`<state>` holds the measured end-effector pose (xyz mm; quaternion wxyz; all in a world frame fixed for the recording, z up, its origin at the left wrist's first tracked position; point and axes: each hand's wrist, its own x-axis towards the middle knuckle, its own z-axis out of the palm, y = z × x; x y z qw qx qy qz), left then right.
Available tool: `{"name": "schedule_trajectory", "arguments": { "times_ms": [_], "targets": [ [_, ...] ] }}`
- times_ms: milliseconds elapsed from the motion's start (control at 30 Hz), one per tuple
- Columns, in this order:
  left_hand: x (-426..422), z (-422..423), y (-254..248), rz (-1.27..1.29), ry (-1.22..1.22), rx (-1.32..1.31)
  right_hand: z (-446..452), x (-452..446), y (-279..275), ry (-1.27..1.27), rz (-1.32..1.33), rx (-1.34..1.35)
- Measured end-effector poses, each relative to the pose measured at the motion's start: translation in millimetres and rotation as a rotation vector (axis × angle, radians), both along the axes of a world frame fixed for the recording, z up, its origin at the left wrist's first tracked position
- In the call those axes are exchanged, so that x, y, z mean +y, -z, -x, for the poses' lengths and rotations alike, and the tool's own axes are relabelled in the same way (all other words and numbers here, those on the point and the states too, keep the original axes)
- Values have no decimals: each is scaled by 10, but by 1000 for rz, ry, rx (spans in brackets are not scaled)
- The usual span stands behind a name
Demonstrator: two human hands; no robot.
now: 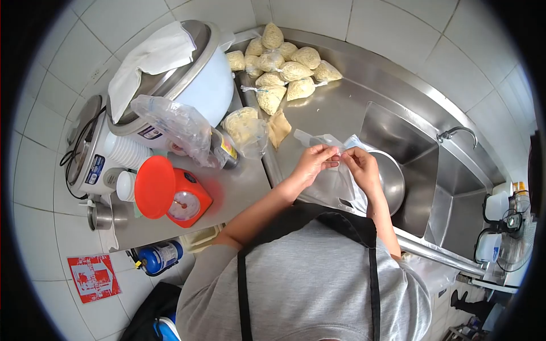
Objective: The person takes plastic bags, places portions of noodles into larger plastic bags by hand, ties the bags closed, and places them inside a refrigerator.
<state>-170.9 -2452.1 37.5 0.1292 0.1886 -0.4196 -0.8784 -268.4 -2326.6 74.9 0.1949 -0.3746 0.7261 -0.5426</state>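
Note:
Both hands meet over the steel counter's front edge, pinching a thin clear plastic bag (336, 181). My left hand (314, 163) is closed, with thumb and fingertips pressed together at the bag's top. Close beside it, my right hand (363, 168) is also closed on the bag with bent fingers. More clear plastic spreads behind the fingers, and its exact outline is hard to make out. A round metal bowl (391, 181) stands just right of my right hand. To the left lie a loose clear bag with pale, crumbly food (243, 126) and a flat tan piece (278, 128).
Several tied bags of pale food (284, 73) are heaped at the back. A sink (418, 196) with a faucet (456, 135) is on the right. Leftward stand a red scale (187, 199), a dark bottle (225, 152), stacked white cups (128, 152) and a large lidded container (210, 85).

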Motion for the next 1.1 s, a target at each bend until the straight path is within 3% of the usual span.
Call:
{"name": "schedule_trajectory", "arguments": {
  "times_ms": [100, 200, 333, 467, 600, 667, 800, 900, 1000, 1033, 1100],
  "targets": [
    [36, 11, 59, 34, -20, 46, 83, 124, 49, -8, -82, -6],
    [2, -12, 63, 105, -56, 58, 162, 180, 133, 122, 212, -242],
    [91, -31, -44, 216, 12, 46, 77, 140, -122, 14, 63, 107],
    [142, -32, -69, 68, 11, 22, 68, 46, -110, -53, 61, 49],
    [-38, -149, 32, -151, -157, 172, 400, 113, 160, 197, 234, 112],
    [-205, -208, 38, -358, -284, 275, 585, 261, 152, 344, 84, 313],
    [-480, -285, -79, -468, -453, 310, 909, 550, 310, 536, -61, 622],
    [-789, -354, 70, -555, -472, 489, 1248, 831, 503, 784, -147, 660],
    [-695, -285, -146, -385, -572, 418, 1402, 973, 427, 825, -328, 571],
    [-592, -219, -241, -121, -522, 436, 1336, 922, 246, 747, -199, 537],
    [-356, -39, -412, 315, -476, 216, 1013, 687, -300, 497, 116, 516]
  ]
}}
